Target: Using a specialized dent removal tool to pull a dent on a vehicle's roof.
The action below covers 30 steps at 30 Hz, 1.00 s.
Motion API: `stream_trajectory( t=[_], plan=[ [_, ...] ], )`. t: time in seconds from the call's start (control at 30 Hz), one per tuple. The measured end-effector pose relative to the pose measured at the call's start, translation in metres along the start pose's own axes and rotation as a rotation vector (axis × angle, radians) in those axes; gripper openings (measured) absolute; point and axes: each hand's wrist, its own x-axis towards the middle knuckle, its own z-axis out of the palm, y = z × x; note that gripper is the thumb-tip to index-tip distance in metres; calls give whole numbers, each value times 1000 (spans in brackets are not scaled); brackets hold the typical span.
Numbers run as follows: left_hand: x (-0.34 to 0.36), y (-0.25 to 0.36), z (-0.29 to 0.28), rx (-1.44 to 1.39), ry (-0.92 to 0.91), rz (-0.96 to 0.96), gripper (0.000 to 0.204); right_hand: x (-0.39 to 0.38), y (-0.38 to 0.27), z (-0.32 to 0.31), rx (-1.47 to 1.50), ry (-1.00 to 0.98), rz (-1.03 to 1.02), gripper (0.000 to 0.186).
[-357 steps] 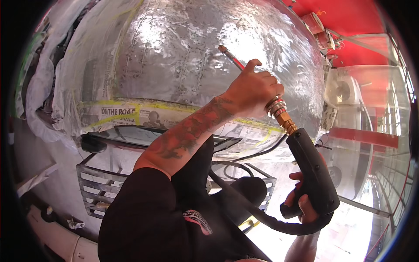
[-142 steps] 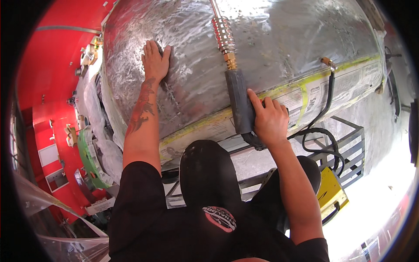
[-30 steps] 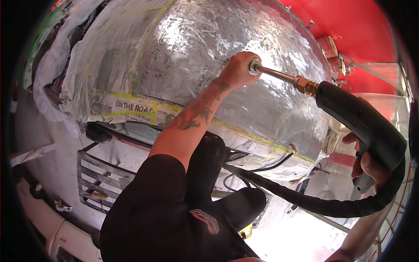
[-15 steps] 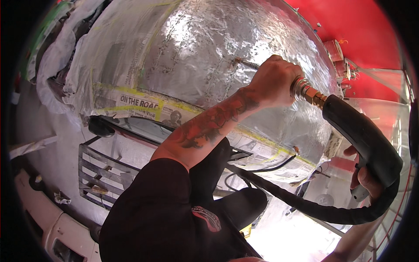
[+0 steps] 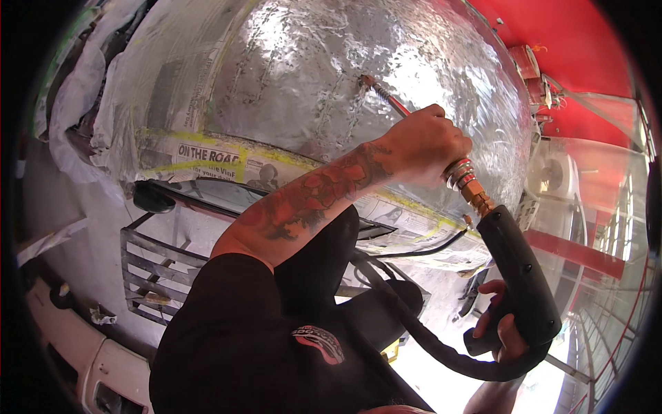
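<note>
A black dent-pulling weld gun (image 5: pixel 518 272) with a thick cable slants across the right side. Its copper and steel collars (image 5: pixel 470 186) lead to a rod (image 5: pixel 387 95), whose red-brown tip meets a bare, scuffed metal panel (image 5: pixel 296 96). My left hand (image 5: pixel 433 145) is closed around the front shaft, its forearm crossing over the panel's taped edge. Lower right, my right hand (image 5: pixel 509 337) wraps the gun's rear grip, partly hidden behind the black body. Newspaper masking (image 5: pixel 207 157) with yellow tape borders the panel.
The black cable (image 5: pixel 414 324) loops below the gun past my bent knees. A dark slatted metal frame (image 5: pixel 158 276) stands at the left, with a white vehicle (image 5: pixel 96 359) beyond it. Plastic sheeting (image 5: pixel 76 131) hangs at upper left; cans (image 5: pixel 525 62) sit by the red surface.
The gun's rear end has swung down and left, along with my right hand. My left hand has shifted slightly downward, and more of the rod now shows at the panel.
</note>
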Motion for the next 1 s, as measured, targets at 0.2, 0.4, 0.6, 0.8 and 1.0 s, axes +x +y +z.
stream_trajectory(
  t=[0.2,0.4,0.6,0.8,1.0],
  plan=[
    [-26,8,29,107,-215,163,22,-45,63,16,193,59,123,55],
    [-29,-3,15,41,43,124,25,-15,21,0,-163,-75,15,96],
    [-18,-26,7,-79,298,-11,36,17,-69,6,-476,-57,79,83],
    [-20,-85,19,-44,417,-122,31,41,-121,14,-734,-68,50,78],
    [8,4,-9,-27,165,-114,32,32,-105,2,-623,2,255,75]
  ],
)
